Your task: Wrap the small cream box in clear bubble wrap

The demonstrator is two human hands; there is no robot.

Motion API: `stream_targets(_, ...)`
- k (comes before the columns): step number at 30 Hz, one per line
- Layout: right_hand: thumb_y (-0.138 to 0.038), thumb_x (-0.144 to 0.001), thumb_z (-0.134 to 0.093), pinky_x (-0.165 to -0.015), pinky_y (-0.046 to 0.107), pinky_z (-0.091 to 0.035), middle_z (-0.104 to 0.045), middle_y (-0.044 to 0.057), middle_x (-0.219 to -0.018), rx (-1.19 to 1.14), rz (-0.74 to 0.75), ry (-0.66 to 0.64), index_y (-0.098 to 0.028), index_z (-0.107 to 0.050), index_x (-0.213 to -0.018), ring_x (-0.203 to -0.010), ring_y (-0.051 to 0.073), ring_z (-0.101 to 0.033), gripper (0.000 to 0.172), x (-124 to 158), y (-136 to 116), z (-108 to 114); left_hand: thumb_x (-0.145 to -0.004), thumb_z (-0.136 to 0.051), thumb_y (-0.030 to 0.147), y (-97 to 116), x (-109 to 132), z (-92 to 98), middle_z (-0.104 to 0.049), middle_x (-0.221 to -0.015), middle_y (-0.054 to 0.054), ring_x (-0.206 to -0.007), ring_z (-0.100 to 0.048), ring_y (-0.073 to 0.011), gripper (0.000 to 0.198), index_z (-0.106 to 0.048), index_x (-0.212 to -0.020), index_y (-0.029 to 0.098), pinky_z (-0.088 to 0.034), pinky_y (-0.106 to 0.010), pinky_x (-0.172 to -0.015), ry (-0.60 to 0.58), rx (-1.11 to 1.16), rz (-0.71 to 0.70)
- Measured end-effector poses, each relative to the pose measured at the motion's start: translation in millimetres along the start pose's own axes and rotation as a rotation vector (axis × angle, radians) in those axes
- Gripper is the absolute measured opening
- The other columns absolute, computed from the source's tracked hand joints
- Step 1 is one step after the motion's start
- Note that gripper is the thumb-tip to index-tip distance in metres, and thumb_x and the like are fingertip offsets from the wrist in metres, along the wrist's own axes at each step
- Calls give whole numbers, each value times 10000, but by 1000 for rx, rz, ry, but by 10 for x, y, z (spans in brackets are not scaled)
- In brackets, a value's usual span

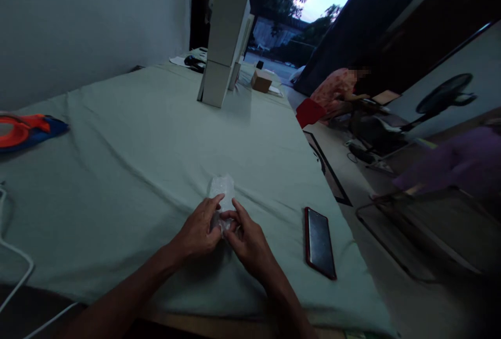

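A small bundle of whitish, translucent bubble wrap [222, 186] lies on the pale green cloth in front of me; whatever may be inside it cannot be made out. My left hand [199, 229] holds its near left side, thumb and fingers pressing on the plastic. From the right, my right hand [247, 235] grips the crumpled near end with curled fingers. Both thumbs almost meet at that end. A phone with a dark screen and red edge [321, 242] rests to the right of my right hand.
Tall white boxes [219, 60] stand farther back on the table, near a small brown carton [261, 81]. An orange and blue object [29, 130] and a white cable [18, 253] are at left. Two people, a black fan [444, 94] and a metal-framed chair [410, 229] are at right.
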State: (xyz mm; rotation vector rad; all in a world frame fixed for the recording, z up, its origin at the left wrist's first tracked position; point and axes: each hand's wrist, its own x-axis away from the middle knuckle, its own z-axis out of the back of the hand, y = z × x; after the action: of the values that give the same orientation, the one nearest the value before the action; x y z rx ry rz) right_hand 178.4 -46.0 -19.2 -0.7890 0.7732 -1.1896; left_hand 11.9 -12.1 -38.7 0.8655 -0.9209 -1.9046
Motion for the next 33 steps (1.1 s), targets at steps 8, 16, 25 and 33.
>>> stream_targets(8,-86,-821,-475,-872,408,-507,-616,130,-1239,332,259,-76,-205,-78,-1526,-911,197,-617,818,3,-95,24,-833,-531,206,-9,-3,-51,-559,-1180,-98,-1017,-553,-218,479,-465,-1307,188,-484,-400,-901,68,27,59)
stream_targets(16,-228,-825,-545,-586,235,-490,-669,62,-973,-19,-138,211,-173,-459,-1291,-624,104,-566,476,-125,119,214,-747,-520,125,-4,-15,-104,-558,-1123,-92,-1041,-540,-236,535,-485,-1278,183,-473,-420,-928,83,-20,31)
stream_targets(25,-366,-752,-650,-287,201,-361,-600,-50,-609,-311,-506,129,-106,-407,-1304,-349,95,-469,657,-345,267,183,-757,-512,131,37,0,-95,-541,-1143,-92,-1003,-557,-226,538,-487,-1291,191,-505,-402,-875,71,-4,64)
stream_targets(33,-341,-668,-720,-397,184,-349,-597,-60,-601,-416,-416,96,-124,-524,-1167,-448,91,-500,579,-547,291,129,-756,-512,112,27,11,-107,-511,-1173,-89,-1040,-546,-223,528,-499,-1273,218,-487,-408,-941,84,-39,1)
